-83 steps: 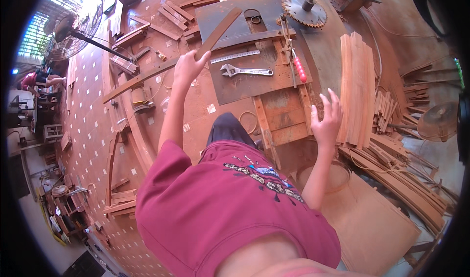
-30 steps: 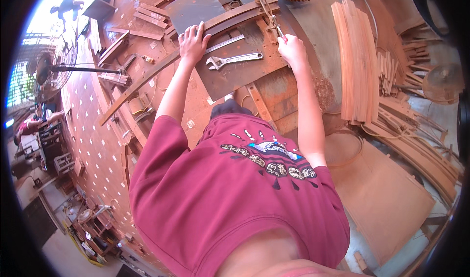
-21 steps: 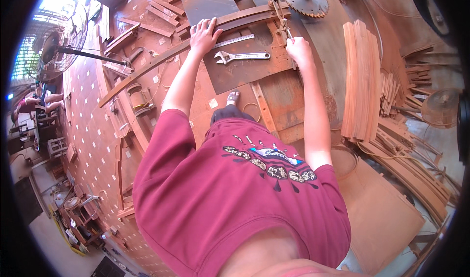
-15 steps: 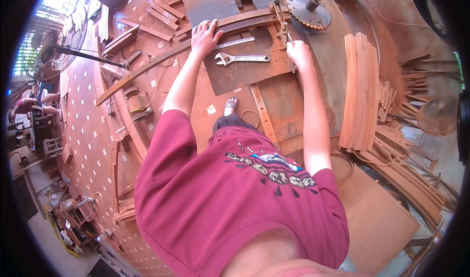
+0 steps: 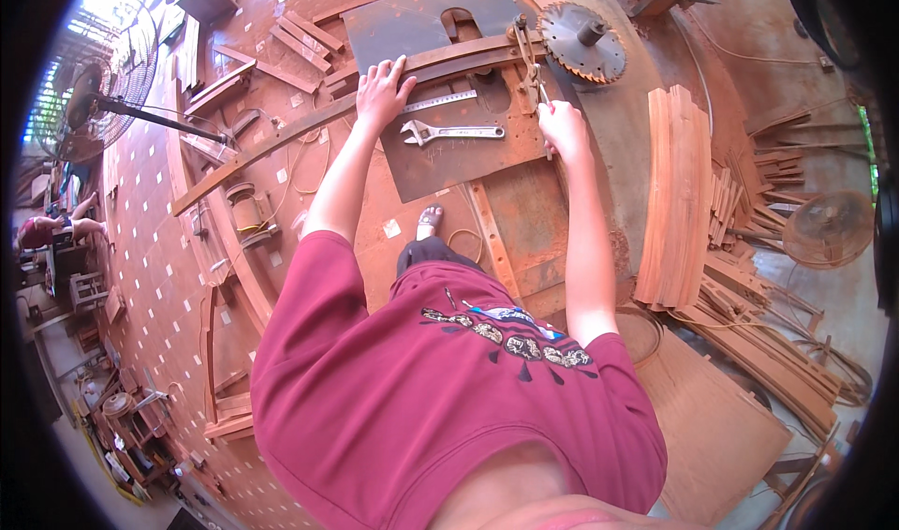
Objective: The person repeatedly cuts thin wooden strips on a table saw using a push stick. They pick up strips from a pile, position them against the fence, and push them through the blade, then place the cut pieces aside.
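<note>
My left hand (image 5: 382, 92) lies with fingers stretched out on a long curved wooden strip (image 5: 272, 151), which crosses the dusty metal machine table (image 5: 421, 169). At the table's right side, my right hand (image 5: 562, 129) is closed around a thin metal lever (image 5: 542, 88). That lever belongs to a clamp-like fitting (image 5: 523, 38) at the strip's right end. Just beyond it, to the right, stands a toothed circular saw blade (image 5: 582, 43). An adjustable wrench (image 5: 454, 133) and a steel ruler (image 5: 440, 102) lie on the table between my hands.
A stack of curved wooden strips (image 5: 672, 198) stands at the right, with loose offcuts beyond. A large fan (image 5: 89, 99) is at the far left. Wood pieces (image 5: 304, 43) and a cord lie on the floor. Another person (image 5: 42, 230) is at the far left edge.
The whole view has shifted slightly, so the table sits a little lower and further left. Both hands keep their places, the left on the strip and the right on the lever.
</note>
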### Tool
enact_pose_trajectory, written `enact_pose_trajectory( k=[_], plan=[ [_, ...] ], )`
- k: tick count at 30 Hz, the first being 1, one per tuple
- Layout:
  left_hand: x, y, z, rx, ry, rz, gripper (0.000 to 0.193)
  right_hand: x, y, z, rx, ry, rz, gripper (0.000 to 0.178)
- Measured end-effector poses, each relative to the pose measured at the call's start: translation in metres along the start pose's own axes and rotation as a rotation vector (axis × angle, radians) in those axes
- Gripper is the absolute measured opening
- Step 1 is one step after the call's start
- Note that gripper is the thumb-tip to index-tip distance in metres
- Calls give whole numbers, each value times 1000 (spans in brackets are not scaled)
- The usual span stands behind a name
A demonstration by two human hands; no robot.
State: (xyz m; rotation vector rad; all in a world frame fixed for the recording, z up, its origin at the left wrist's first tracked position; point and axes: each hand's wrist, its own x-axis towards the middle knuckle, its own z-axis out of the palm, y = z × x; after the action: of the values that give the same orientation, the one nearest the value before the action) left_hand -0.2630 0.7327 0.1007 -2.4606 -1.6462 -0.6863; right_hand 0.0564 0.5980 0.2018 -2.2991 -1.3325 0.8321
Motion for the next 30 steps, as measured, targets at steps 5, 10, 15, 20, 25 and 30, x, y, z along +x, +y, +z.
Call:
enact_pose_trajectory(
  k=[5, 10, 15, 20, 25, 30],
  plan=[
    [1, 3, -10, -8, 5, 3, 55, -9, -10, -12, -20, -22, 16, 33],
    [3, 3, -14, -10, -21, -3, 56, -11, -20, -21, -62, -39, 24, 33],
    [-4, 7, -20, -8, -44, -15, 60, -11, -18, -22, 8, -51, 10, 33],
    [-4, 7, -16, 8, -98, -25, 63, -2, -12, -18, 67, -92, 39, 33],
    [-3, 1, -10, -8, -78, 1, 61, 8, -8, -24, 197, -220, 41, 37],
    [-6, -8, 4, 53, -25, 21, 61, 20, 13, -6, 324, -215, -81, 38]
  ],
)
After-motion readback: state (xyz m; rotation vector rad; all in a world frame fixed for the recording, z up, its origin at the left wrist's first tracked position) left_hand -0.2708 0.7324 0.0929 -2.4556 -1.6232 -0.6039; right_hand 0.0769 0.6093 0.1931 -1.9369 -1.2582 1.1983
